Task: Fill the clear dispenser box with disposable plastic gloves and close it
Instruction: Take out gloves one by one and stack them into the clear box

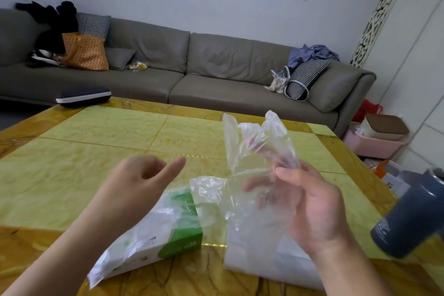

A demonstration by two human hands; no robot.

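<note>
The right hand (310, 202) pinches a clear plastic glove (254, 149) held above the table (96, 142). The left hand (141, 180), fingers loosely curled, hovers over the green-and-white glove box (177, 240); what may be the dispenser box (271, 262) lies beneath, blurred.

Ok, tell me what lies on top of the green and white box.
Crumpled clear plastic lies over the green and white box; the left hand hovers above. The box's top is mostly covered.
</note>
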